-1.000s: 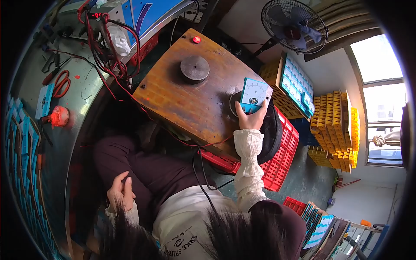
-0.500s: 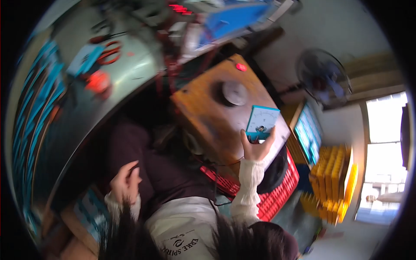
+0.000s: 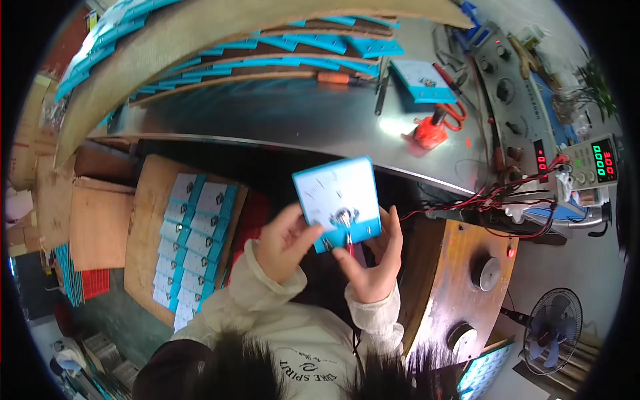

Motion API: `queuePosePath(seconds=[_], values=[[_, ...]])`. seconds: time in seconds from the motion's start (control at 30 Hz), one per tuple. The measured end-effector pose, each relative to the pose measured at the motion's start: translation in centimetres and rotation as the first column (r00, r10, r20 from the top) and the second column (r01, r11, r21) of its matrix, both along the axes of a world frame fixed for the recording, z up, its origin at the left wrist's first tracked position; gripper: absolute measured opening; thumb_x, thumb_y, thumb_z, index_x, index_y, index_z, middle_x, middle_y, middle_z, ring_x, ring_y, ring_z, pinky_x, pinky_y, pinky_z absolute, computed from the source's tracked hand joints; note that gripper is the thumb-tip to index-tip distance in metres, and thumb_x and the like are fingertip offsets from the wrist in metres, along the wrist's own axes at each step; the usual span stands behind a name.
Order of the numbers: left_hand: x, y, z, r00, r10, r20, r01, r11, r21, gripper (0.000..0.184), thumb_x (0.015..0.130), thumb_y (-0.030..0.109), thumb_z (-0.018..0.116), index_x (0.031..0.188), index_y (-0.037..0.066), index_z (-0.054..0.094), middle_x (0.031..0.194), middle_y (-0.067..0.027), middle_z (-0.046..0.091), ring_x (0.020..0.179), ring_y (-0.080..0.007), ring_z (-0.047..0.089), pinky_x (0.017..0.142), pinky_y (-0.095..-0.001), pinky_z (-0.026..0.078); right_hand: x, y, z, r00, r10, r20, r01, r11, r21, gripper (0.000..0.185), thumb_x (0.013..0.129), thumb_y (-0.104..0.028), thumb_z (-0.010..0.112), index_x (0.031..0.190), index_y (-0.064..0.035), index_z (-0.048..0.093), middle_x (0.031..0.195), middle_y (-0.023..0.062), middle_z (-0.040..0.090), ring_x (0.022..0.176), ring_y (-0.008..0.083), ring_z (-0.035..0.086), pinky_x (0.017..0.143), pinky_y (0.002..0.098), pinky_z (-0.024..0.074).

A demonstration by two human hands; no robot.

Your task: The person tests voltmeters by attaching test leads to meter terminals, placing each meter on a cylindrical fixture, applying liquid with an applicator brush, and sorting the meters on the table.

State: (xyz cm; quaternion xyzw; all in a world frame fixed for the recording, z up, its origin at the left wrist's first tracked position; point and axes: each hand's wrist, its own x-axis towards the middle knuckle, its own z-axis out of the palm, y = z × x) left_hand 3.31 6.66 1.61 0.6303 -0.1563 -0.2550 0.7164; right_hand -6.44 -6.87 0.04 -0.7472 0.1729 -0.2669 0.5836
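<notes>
A square meter panel [image 3: 337, 193] with a white dial face and a blue-green edge is held up in front of my body, between both hands. My left hand [image 3: 283, 245] grips its lower left corner, thumb at the bottom edge. My right hand [image 3: 375, 260] holds the lower right part, its thumb beside a small red piece under the dial's metal centre. On the metal bench another meter panel [image 3: 421, 79] lies beside red-handled scissors [image 3: 455, 117] and a red-orange bottle [image 3: 430, 133].
A board [image 3: 150, 227] with rows of meter panels is at the left. Stacked trays of panels [image 3: 287, 47] stand on the bench [image 3: 267, 120]. At the right are a wooden box [image 3: 440, 287] with two metal discs, a power supply [image 3: 590, 163], red and black wires and a fan [image 3: 553, 327].
The view has swung left towards the bench and the board of panels. The meter panel has moved from above the wooden box to in front of my body, and my left hand has taken hold of it.
</notes>
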Motion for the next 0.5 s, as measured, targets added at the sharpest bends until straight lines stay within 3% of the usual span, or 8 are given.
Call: queuePosePath(seconds=[0.03, 0.1, 0.13, 0.17, 0.23, 0.3, 0.37, 0.5], values=[[0.3, 0.4, 0.2, 0.992, 0.042, -0.123, -0.046, 0.998, -0.031, 0.037, 0.090, 0.008, 0.059, 0.123, -0.003, 0.048, 0.091, -0.0036, 0.063, 0.068, -0.0060, 0.052, 0.059, -0.0196, 0.040, 0.0, 0.5, 1.0, 0.998, -0.012, -0.055, 0.027, 0.961, 0.277, 0.076, 0.073, -0.002, 0.079, 0.135, 0.0068, 0.035, 0.121, 0.0199, 0.055, 0.099, 0.0220, 0.062, 0.084, 0.0308, 0.0512], [1.2, 1.4, -0.3, 0.988, 0.010, -0.157, -0.018, 0.999, -0.049, 0.039, 0.092, 0.004, 0.056, 0.127, -0.006, 0.044, 0.106, -0.0103, 0.064, 0.098, -0.0116, 0.059, 0.082, -0.0233, 0.046, -1.3, 0.0, -1.4, 0.981, 0.187, -0.055, -0.123, 0.813, 0.569, 0.045, 0.079, 0.001, 0.072, 0.118, 0.0082, 0.052, 0.100, 0.0136, 0.065, 0.086, 0.0153, 0.065, 0.075, 0.0257, 0.0527], [1.7, 1.6, -0.3, 0.987, -0.004, -0.163, 0.008, 1.000, 0.026, 0.041, 0.092, 0.005, 0.057, 0.129, -0.006, 0.042, 0.104, -0.0113, 0.064, 0.094, -0.0104, 0.059, 0.081, -0.0231, 0.046, -0.9, 0.9, 0.4, 0.988, 0.106, -0.110, -0.019, 0.800, 0.599, 0.020, 0.082, 0.004, 0.069, 0.100, 0.0068, 0.062, 0.083, 0.0089, 0.068, 0.077, 0.0102, 0.065, 0.069, 0.0224, 0.0523], [2.2, 1.9, -0.3, 0.982, 0.000, -0.189, 0.007, 0.999, 0.034, 0.041, 0.092, 0.005, 0.057, 0.129, -0.006, 0.042, 0.104, -0.0113, 0.064, 0.094, -0.0104, 0.059, 0.081, -0.0231, 0.046, -1.2, 1.2, 0.6, 0.985, 0.109, -0.135, -0.005, 0.795, 0.606, 0.020, 0.082, 0.004, 0.069, 0.100, 0.0068, 0.062, 0.083, 0.0089, 0.068, 0.077, 0.0102, 0.065, 0.069, 0.0224, 0.0523], [2.8, 2.2, -0.2, 0.971, -0.190, -0.148, 0.197, 0.980, 0.034, 0.045, 0.091, 0.007, 0.058, 0.131, -0.006, 0.040, 0.103, -0.0117, 0.065, 0.088, -0.0092, 0.060, 0.076, -0.0227, 0.047, -1.5, 1.5, 0.9, 0.977, 0.072, -0.199, -0.034, 0.981, 0.190, 0.019, 0.080, 0.003, 0.070, 0.098, 0.0050, 0.064, 0.082, 0.0089, 0.068, 0.071, 0.0087, 0.064, 0.063, 0.0213, 0.0517], [2.7, 1.8, -0.1, 0.972, -0.184, -0.144, 0.183, 0.983, -0.022, 0.049, 0.091, 0.009, 0.059, 0.133, -0.005, 0.038, 0.102, -0.0116, 0.065, 0.083, -0.0085, 0.060, 0.067, -0.0216, 0.046, -1.3, 1.8, 0.9, 0.981, 0.038, -0.189, -0.011, 0.989, 0.145, 0.016, 0.079, 0.003, 0.071, 0.094, 0.0038, 0.065, 0.079, 0.0083, 0.068, 0.069, 0.0079, 0.064, 0.062, 0.0207, 0.0509], [2.9, 1.5, 0.1, 0.968, -0.157, -0.197, 0.170, 0.984, 0.051, 0.052, 0.090, 0.012, 0.061, 0.134, -0.004, 0.039, 0.094, -0.0060, 0.064, 0.065, -0.0044, 0.050, 0.056, -0.0187, 0.039, -1.3, 1.9, 0.4, 0.991, -0.001, -0.136, 0.007, 0.999, 0.043, 0.018, 0.078, 0.003, 0.072, 0.095, 0.0034, 0.064, 0.078, 0.0083, 0.068, 0.069, 0.0085, 0.064, 0.062, 0.0208, 0.0508], [3.5, 1.3, -0.2, 0.949, -0.233, -0.211, 0.251, 0.966, 0.059, 0.053, 0.091, 0.010, 0.059, 0.136, -0.005, 0.035, 0.103, -0.0104, 0.065, 0.080, -0.0110, 0.062, 0.061, -0.0222, 0.048, -1.7, 1.4, 0.3, 0.991, -0.002, -0.137, 0.006, 0.999, 0.035, 0.020, 0.078, 0.003, 0.072, 0.096, 0.0030, 0.063, 0.078, 0.0089, 0.068, 0.070, 0.0089, 0.064, 0.062, 0.0211, 0.0508]])
